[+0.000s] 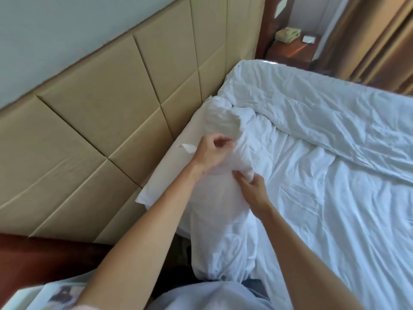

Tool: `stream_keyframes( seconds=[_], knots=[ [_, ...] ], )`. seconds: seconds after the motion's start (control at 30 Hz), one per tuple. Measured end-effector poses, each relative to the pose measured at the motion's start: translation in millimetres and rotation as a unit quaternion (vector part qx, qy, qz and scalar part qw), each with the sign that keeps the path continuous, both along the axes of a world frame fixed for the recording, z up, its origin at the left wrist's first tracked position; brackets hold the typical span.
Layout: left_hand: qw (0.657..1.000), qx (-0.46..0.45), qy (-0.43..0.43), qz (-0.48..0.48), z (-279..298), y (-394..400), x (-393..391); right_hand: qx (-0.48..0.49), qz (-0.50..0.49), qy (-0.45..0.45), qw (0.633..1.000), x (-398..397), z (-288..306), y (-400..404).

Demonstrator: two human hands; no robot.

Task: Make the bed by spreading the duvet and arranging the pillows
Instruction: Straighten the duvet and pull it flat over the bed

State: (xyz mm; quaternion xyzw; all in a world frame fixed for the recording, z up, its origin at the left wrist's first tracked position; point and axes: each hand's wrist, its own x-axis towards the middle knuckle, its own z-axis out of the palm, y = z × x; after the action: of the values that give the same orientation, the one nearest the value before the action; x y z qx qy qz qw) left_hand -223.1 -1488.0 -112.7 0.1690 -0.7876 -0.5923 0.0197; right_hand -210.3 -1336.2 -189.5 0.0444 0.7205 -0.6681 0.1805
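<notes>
While the pillow [214, 198] stands beside the headboard [93, 121], soft, light and floppy, the left hand [212, 153] and right hand [253, 189] each pinch its bunched case, best gripped at the corners.

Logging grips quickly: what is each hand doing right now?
Left hand: closed, pinching the white pillow.
Right hand: closed on the same pillow's bunched fabric.

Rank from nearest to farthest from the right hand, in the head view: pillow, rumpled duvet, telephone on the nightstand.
1. Pillow: gripped by the right hand.
2. Rumpled duvet: across the bed, beyond the hand.
3. Telephone: on the far nightstand, by the curtain.
</notes>
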Motion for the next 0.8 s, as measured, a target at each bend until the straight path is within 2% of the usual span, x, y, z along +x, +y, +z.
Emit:
stream_keyframes(
  seconds=[0.07, 0.1, 0.13, 0.17, 0.2, 0.27, 0.33, 0.4, 0.47, 0.5, 0.57, 0.6, 0.67, 0.7, 0.8],
  knots=[
    [0.994, -0.089, 0.02, 0.062, -13, -10, 2, -0.036, -0.05, -0.041, 0.997, -9, -1, 14],
    [0.985, -0.142, -0.021, 0.098, -20, -15, 8, -0.061, -0.067, -0.055, 0.994, -14, -2, 18],
    [0.976, -0.157, -0.086, 0.125, -30, -18, 16, -0.088, -0.081, -0.07, 0.99, -18, 0, 21],
    [0.971, -0.108, -0.17, 0.131, -38, -18, 25, -0.113, -0.097, -0.087, 0.985, -22, 2, 22],
    [0.963, -0.004, -0.24, 0.125, -45, -14, 35, -0.129, -0.111, -0.108, 0.979, -26, 2, 22],
    [0.911, 0.241, -0.323, 0.089, -57, -6, 55, -0.129, -0.134, -0.151, 0.971, -34, 0, 22],
    [0.874, 0.383, -0.288, 0.085, -63, 2, 64, -0.122, -0.138, -0.185, 0.965, -41, -4, 23],
    [0.876, 0.416, -0.208, 0.128, -70, 6, 63, -0.118, -0.135, -0.208, 0.962, -44, -8, 25],
    [0.909, 0.372, -0.105, 0.158, -67, 8, 56, -0.124, -0.138, -0.21, 0.96, -46, -8, 25],
    [0.938, 0.313, -0.051, 0.136, -62, 9, 55, -0.124, -0.141, -0.201, 0.961, -47, -4, 24],
    [0.991, 0.127, 0.033, 0.039, -55, 5, 57, -0.133, -0.145, -0.179, 0.964, -50, 0, 20],
    [0.999, 0.023, 0.05, -0.005, -51, 3, 59, -0.14, -0.149, -0.172, 0.964, -53, 0, 18],
    [0.987, -0.146, 0.02, -0.07, -40, 5, 61, -0.144, -0.115, -0.162, 0.969, -55, 2, 9],
    [0.977, -0.188, 0.003, -0.096, -35, 8, 62, -0.141, -0.082, -0.154, 0.974, -50, 11, 2],
    [0.967, -0.172, -0.016, -0.187, -13, 16, 61, -0.123, -0.008, -0.11, 0.986, -43, 18, -8]
  ],
)
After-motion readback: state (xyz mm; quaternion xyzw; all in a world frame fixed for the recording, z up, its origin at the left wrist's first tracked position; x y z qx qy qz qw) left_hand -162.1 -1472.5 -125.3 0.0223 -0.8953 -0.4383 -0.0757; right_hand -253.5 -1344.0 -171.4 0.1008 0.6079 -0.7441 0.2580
